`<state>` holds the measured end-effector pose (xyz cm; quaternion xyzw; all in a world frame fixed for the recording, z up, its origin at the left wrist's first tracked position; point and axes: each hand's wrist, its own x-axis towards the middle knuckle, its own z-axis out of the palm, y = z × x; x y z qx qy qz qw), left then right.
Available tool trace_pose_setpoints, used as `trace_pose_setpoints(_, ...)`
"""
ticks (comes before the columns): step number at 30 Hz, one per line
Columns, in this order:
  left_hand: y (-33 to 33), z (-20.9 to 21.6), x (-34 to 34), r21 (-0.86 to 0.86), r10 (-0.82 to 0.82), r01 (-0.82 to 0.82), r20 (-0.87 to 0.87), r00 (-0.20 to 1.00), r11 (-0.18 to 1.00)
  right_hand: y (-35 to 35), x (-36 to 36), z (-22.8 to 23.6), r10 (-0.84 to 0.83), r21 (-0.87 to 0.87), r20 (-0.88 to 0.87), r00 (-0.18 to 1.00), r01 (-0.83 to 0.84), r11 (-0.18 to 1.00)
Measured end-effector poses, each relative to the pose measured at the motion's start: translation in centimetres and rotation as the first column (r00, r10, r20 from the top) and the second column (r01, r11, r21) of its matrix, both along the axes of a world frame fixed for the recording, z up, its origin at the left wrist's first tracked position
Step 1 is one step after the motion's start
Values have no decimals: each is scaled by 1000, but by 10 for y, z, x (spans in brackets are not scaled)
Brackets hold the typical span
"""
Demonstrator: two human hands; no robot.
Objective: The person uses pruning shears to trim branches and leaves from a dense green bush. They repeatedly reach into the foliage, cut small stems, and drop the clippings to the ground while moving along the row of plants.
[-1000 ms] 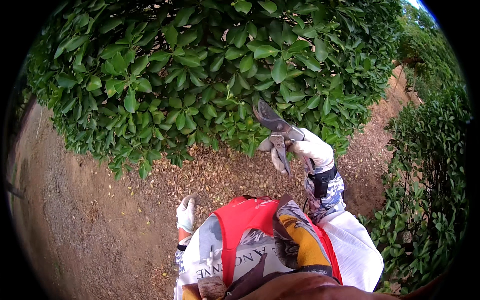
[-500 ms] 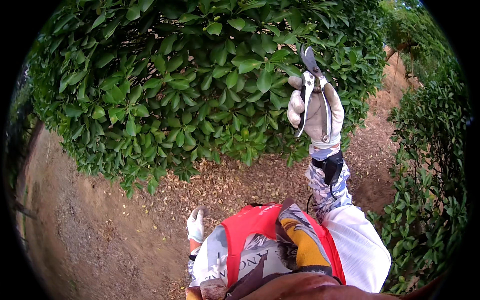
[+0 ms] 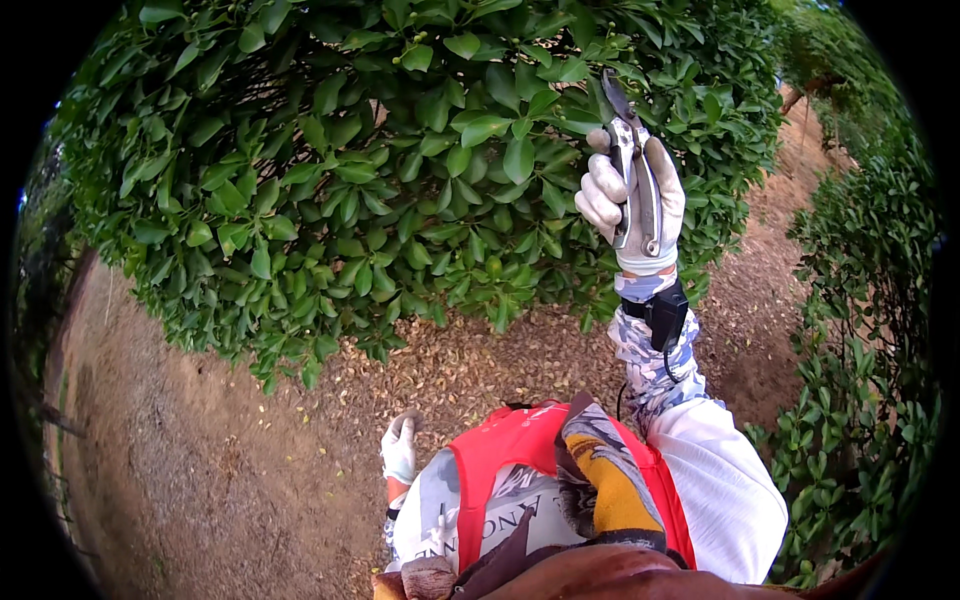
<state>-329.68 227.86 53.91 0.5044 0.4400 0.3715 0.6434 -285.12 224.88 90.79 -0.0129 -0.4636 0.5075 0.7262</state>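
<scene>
My right hand (image 3: 600,195), in a whitish glove soiled with grey, is closed around a pair of pruning shears (image 3: 649,200). The fingers wrap one metal handle and the other lies along the palm. The handles are close together, and the dark blades (image 3: 617,98) point up and away in front of the leaves of a dense green bush (image 3: 400,170). No cut stem can be made out at the blades. Low beside my body hangs my left hand (image 3: 399,447), also gloved, with its fingers loosely extended and nothing visible in them.
Dry leaves (image 3: 480,350) litter the brown ground (image 3: 220,450) under the bush. A second leafy bush (image 3: 850,400) rises close on my right. My right wrist carries a black strapped device (image 3: 665,318) with a cable.
My right fingers have squeezed the shears' handles closer together, and the blades have come together. My left hand hangs almost where it was.
</scene>
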Motion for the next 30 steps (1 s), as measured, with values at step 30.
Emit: trace_pose_setpoints(30,-3,14,4,13,-18,18,-55,998,1000,1,-9,23,-142,-110,-132,981,128,986)
